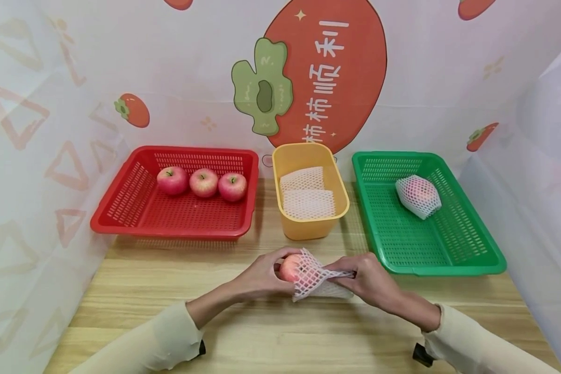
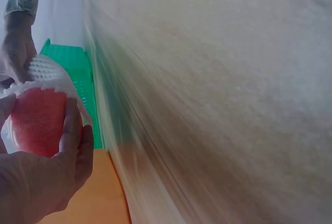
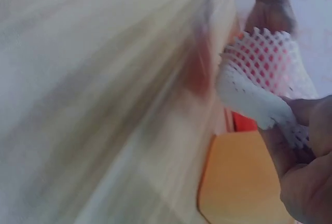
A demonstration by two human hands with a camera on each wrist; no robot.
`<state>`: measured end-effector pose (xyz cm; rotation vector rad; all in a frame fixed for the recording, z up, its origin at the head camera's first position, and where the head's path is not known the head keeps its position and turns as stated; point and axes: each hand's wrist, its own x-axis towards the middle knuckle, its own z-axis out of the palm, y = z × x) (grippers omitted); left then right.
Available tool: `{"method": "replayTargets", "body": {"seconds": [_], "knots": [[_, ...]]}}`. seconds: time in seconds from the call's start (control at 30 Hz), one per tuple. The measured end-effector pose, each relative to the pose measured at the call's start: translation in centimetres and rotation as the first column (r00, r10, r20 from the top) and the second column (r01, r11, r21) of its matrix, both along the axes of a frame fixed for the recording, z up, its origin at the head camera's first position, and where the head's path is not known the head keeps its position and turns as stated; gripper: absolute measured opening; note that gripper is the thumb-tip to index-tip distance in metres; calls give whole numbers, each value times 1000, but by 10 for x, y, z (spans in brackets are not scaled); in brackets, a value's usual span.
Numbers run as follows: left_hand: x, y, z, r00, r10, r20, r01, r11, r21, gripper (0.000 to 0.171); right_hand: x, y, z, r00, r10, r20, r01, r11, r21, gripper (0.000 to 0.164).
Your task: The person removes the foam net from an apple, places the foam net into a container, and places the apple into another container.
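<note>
Over the front of the table, my left hand [image 1: 263, 275] grips a red apple [image 1: 288, 268] from its left side, fingers and thumb curved round it. A white foam net sleeve [image 1: 310, 275] covers the apple's right part. My right hand [image 1: 368, 280] pinches the sleeve's gathered right end between thumb and fingers. In the left wrist view the bare side of the apple [image 2: 39, 120] shows between my fingers, with the net's edge across it. The right wrist view shows the net [image 3: 259, 63] stretched over the apple and bunched at my right fingers.
Three apples [image 1: 203, 183] lie in a red basket [image 1: 187, 221] at the back left. A yellow bin [image 1: 308, 228] in the middle holds white net sleeves [image 1: 308, 202]. At the right, a green basket [image 1: 402, 244] holds one net-wrapped apple [image 1: 419, 195]. A printed cloth [image 1: 191, 78] hangs behind.
</note>
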<state>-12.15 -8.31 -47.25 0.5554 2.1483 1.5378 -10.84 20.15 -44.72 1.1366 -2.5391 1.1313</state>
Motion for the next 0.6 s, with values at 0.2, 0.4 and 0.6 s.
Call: {"method": "replayTargets", "body": {"seconds": [0.2,0.4,0.6], "knots": [[-3,-5,1,1000,5,7,-5,1000,14,70,-3,7,14,998,-37,47,34,997,68,27],[-3,-10,1,1000,26,-1,-26,999,19,67,-5,14,30,997,-76,30,71,990,123,25],[-2,-16,5,999,47,10,-48,999,26,65,-10,19,47,998,-58,-30,62,988,138,25]]}}
